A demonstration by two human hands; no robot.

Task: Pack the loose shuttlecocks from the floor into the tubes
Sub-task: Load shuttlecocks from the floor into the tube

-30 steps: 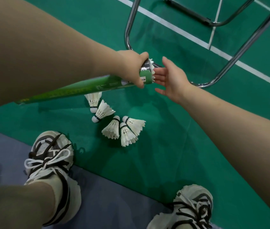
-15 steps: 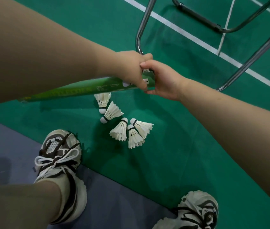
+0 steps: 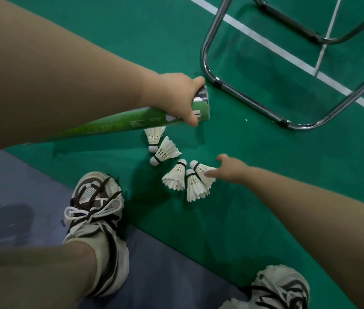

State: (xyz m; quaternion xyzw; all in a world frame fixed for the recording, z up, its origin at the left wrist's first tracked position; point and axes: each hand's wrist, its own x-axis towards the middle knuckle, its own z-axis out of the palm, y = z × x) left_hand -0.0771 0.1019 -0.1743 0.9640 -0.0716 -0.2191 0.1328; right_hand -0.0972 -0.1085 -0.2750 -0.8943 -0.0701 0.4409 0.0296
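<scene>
Green court floor [image 3: 265,186] lies under us. At left, our left hand [image 3: 176,94] grips the tube [image 3: 114,126] near its open mouth. Five shuttlecocks [image 3: 167,151] lie loose just below. Our right hand [image 3: 228,170], fingers spread and empty, reaches the rightmost shuttlecock [image 3: 200,169]. We judge a pickup is under way; next comes a light pinch, then feeding it cork-first into the tube.

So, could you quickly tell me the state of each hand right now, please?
Left hand: grips the green tube near its open end.
Right hand: open, fingers at the rightmost shuttlecock, holding nothing.
</scene>
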